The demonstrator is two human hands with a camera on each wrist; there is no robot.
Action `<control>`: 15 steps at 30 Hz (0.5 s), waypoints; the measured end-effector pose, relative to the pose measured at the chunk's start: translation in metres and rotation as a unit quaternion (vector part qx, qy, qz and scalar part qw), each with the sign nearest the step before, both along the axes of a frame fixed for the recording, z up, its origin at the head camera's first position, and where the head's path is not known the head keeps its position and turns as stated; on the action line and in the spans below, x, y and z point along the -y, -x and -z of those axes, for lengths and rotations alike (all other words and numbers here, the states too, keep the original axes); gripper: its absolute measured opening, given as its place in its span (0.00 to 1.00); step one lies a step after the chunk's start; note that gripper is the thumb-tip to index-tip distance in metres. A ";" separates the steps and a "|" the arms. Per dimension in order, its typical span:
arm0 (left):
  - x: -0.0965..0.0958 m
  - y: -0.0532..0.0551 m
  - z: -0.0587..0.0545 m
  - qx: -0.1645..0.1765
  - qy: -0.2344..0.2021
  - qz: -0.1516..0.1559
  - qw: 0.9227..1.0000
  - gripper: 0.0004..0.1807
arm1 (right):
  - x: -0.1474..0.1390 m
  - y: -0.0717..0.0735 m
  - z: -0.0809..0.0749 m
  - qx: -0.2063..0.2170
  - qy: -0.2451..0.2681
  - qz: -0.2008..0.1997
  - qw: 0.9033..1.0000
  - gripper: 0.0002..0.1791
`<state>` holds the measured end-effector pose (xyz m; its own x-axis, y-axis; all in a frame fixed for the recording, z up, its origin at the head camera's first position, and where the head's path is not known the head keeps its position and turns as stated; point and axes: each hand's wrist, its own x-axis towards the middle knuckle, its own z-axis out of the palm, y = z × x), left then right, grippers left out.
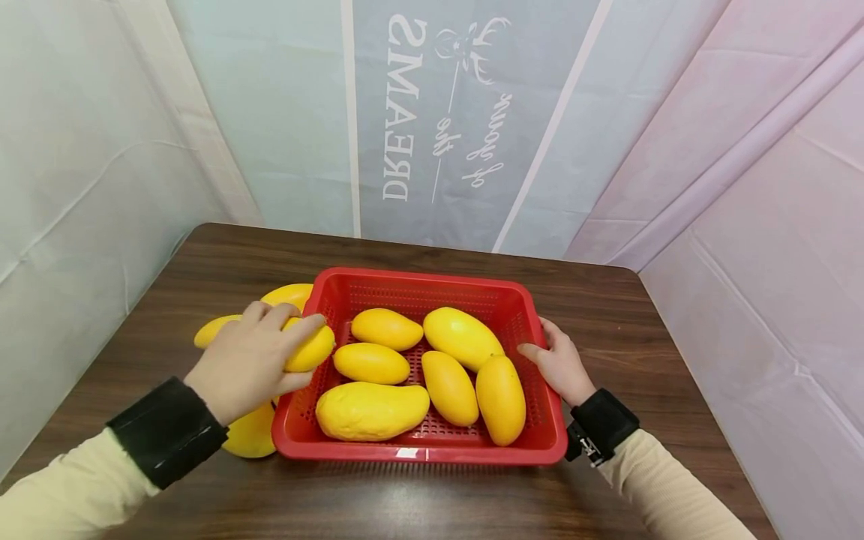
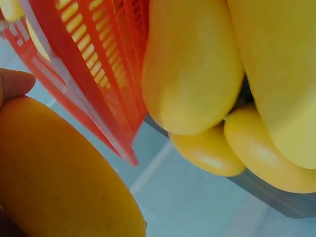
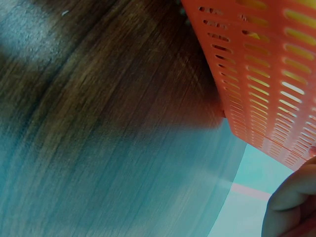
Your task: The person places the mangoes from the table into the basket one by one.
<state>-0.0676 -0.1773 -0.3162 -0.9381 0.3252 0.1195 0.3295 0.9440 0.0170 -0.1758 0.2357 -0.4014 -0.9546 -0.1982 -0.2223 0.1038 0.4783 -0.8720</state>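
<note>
My left hand [image 1: 259,356] grips a yellow mango [image 1: 313,349] over the left rim of a red plastic basket [image 1: 418,453]. The same mango [image 2: 64,173] fills the lower left of the left wrist view, with the thumb or a finger at its top. Several mangoes lie inside the basket, among them a large knobbly one [image 1: 373,411] at the front left. On the right side, my right hand [image 1: 562,364] holds the basket's rim, its thumb over the edge and fingers outside. In the right wrist view, curled fingers [image 3: 291,202] show beside the perforated basket wall [image 3: 261,89].
More mangoes [image 1: 251,433] lie on the dark wooden table [image 1: 621,337] left of the basket, partly hidden by my left hand and forearm. A printed curtain [image 1: 459,120] hangs behind the table, and pale fabric walls stand at both sides.
</note>
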 end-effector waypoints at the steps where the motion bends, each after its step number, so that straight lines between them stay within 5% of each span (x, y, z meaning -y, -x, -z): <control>1: -0.003 -0.001 0.000 0.000 0.002 0.008 1.000 0.37 | 0.000 0.000 0.000 0.000 0.000 0.000 1.000 0.37; 8: -0.023 -0.003 0.005 0.018 0.027 0.043 0.999 0.40 | 0.001 0.000 0.000 0.000 -0.004 -0.001 1.000 0.36; 15: -0.036 0.009 0.009 0.042 0.035 0.071 0.996 0.38 | 0.001 0.000 -0.001 0.000 -0.004 0.001 1.000 0.36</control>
<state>-0.0768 -0.1409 -0.3256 -0.8875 0.4606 0.0157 0.4604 0.8876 -0.0142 -0.1761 0.2350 -0.4007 -0.9554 -0.1936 -0.2231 0.1045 0.4849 -0.8683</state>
